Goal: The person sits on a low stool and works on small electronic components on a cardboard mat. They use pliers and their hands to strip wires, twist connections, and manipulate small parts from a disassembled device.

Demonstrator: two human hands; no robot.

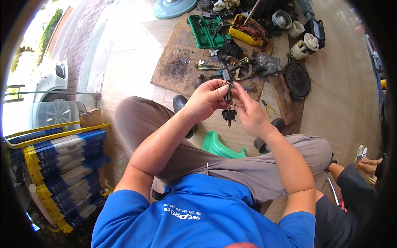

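Between my two hands is a small mechanical part [228, 115], upright, with a slim metal body, a round black collar and a short metal tip below. My left hand [208, 99] is closed on its upper body, thumb over the front. From the other side my right hand [250, 113] grips it with bent fingers, index finger near the top and thumb by the collar. The fingers hide some of the part. Beyond my hands, hand tools and a utility knife [209, 67] lie on a stained cardboard sheet [171, 66].
Past the cardboard lie a green tool case [202, 35], a yellow bin [248, 38], a black disc [297, 80] and a wooden plank [282, 97]. Pliers [268, 108] and a green plastic piece [221, 145] are near my feet. At left stands a rack of blue packages [68, 165]; another person's leg [355, 186] is at right.
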